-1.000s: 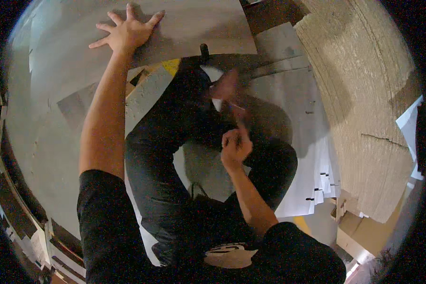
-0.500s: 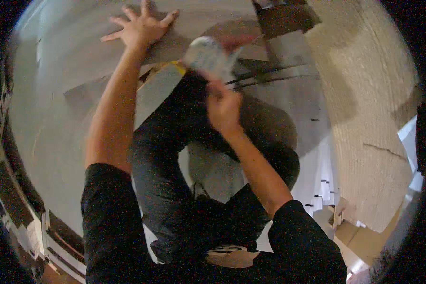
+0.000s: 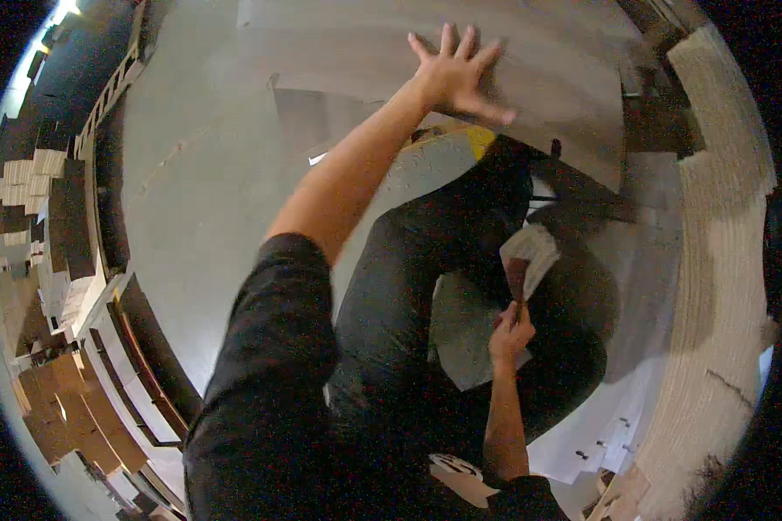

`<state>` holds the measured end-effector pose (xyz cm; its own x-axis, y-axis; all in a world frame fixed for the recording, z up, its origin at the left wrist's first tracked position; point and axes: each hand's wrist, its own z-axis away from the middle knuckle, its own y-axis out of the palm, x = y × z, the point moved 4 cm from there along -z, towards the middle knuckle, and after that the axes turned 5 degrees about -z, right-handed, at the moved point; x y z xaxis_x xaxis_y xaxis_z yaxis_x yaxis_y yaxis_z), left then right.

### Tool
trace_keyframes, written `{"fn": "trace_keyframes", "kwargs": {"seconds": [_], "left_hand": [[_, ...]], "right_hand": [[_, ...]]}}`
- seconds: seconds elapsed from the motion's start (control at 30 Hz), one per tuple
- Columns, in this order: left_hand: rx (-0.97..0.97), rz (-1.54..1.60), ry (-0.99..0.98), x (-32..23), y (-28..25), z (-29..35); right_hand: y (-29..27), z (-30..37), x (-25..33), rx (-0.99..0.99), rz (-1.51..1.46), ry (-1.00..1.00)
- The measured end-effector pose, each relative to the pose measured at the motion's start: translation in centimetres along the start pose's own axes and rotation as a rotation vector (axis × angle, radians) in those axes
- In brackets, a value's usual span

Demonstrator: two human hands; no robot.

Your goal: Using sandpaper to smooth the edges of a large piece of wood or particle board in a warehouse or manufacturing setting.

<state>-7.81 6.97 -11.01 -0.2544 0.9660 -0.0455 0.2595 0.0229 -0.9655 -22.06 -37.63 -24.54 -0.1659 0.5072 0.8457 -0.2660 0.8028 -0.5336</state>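
My left hand (image 3: 453,82) lies flat with fingers spread on a broad grey-brown board (image 3: 565,78) at the far side. Closer to my body, my right hand (image 3: 513,337) is closed round one end of a bent sheet of sandpaper (image 3: 537,253), white on its back and reddish-brown on its face. The sheet points away from me, held above my dark-trousered leg (image 3: 408,286) and apart from the board. A grey piece with a yellow corner (image 3: 480,141) shows under my left forearm, beside the board's near edge.
Stacked tan corrugated sheets (image 3: 712,286) run along the right. White panels with dark fittings (image 3: 608,434) lie at the lower right. Shelving and stacked boards (image 3: 69,408) stand at the left beyond the grey floor (image 3: 191,200).
My right hand has drawn the sandpaper back from the board toward my body. My left hand stays spread on the board, and the whole view has swung left.
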Motion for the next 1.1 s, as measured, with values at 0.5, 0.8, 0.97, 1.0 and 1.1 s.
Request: {"fn": "trace_keyframes", "kwargs": {"seconds": [0.5, 0.8, 0.97, 1.0, 1.1], "left_hand": [[0.223, -0.026, 0.633, -6.0, -34.3, 3.3], [0.436, 0.057, 0.539, -11.1, -43.2, 5.3], [0.318, 0.149, 0.592, -12.6, -40.6, 6.5], [0.207, 0.156, 0.778, -15.2, -40.6, 6.5], [0.051, 0.349, 1.016, -24.6, -40.8, 8.9]], "right_hand": [[-9.7, 6.7, 2.0, 0.103, -0.288, 0.181], [-9.1, 7.0, 3.5, 0.122, -0.271, 0.116], [-5.9, 7.4, 1.0, 0.469, -0.246, 0.113], [-5.5, 7.1, 1.7, 0.516, -0.251, 0.09], [-3.7, 8.4, 1.1, 0.714, 0.016, 0.144]]}}
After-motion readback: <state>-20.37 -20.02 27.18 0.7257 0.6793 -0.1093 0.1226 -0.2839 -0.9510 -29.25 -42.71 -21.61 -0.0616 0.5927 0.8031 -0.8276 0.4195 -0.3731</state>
